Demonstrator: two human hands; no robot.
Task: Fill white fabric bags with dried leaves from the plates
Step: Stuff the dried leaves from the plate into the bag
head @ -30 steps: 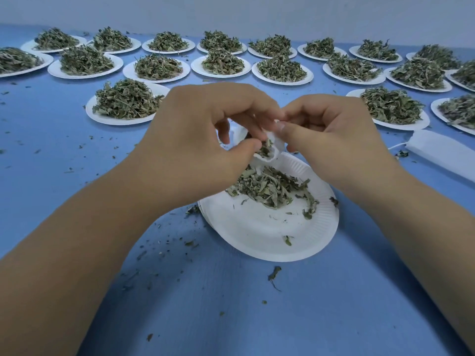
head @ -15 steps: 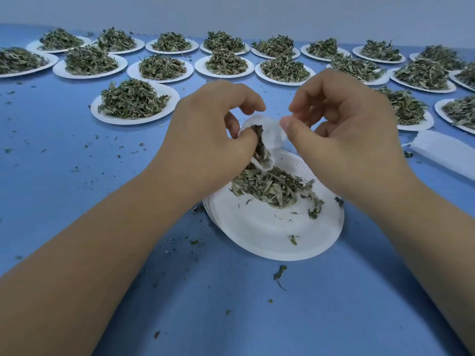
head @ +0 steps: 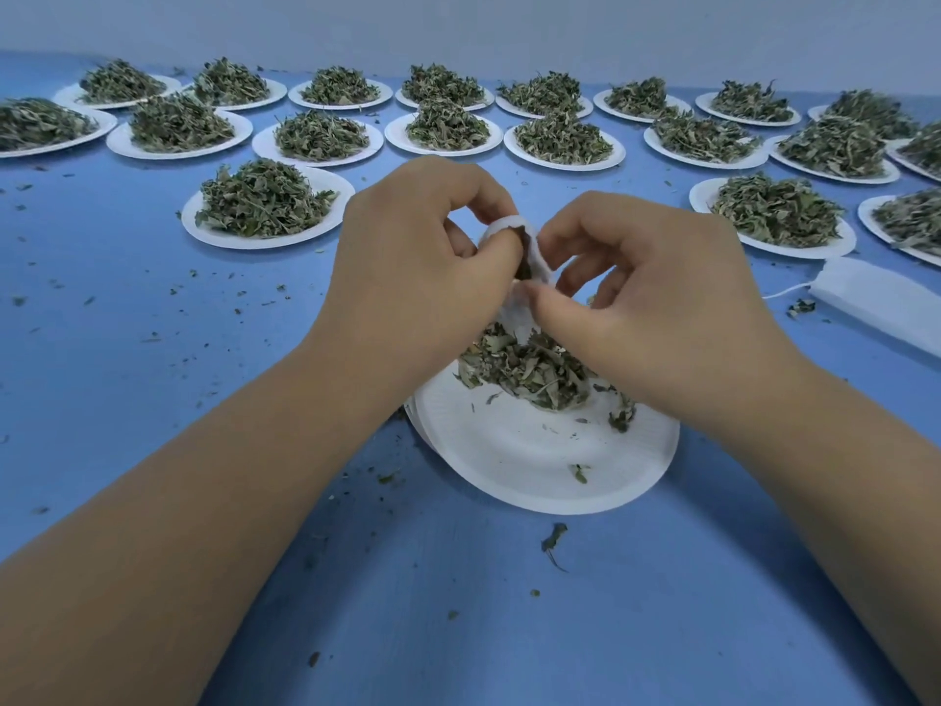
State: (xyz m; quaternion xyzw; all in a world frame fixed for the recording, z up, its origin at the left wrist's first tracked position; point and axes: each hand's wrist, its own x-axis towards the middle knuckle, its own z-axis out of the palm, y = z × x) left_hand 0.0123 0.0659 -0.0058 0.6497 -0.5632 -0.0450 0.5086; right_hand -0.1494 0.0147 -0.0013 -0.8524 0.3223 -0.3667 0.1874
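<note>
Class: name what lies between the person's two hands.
The head view shows a white fabric bag, leaves in its mouth, between the left hand and right hand, both holding it.

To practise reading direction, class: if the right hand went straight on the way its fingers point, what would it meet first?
The white fabric bag, which the right hand seems to pinch; just behind it, the thumb of the left hand, though depth is unclear.
</note>
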